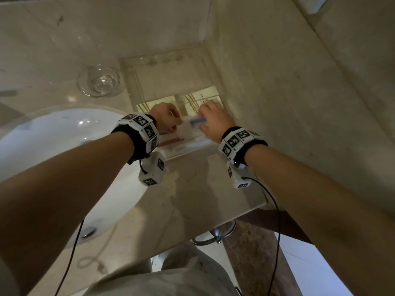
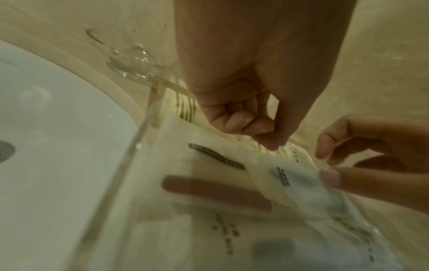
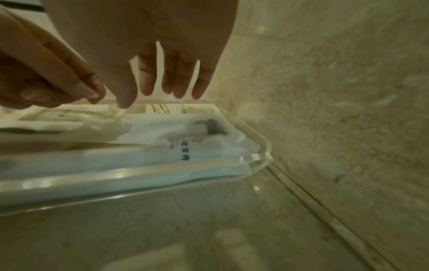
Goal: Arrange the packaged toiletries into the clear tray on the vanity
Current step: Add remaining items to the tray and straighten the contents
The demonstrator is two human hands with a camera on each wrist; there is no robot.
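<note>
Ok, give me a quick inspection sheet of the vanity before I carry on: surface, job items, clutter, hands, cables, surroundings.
Surface: beige marble vanity top, bare in front of the tray.
Job's things: clear tray against the side wall, holding several white toiletry packets; one packet is in the hands.
Clutter: glass dish left of the tray.
Grippers: left hand and right hand both pinch that packet over the tray.
Cables: black wrist cables hang off both wrist units, clear of the tray.
Surroundings: white sink to the left, marble wall to the right.
</note>
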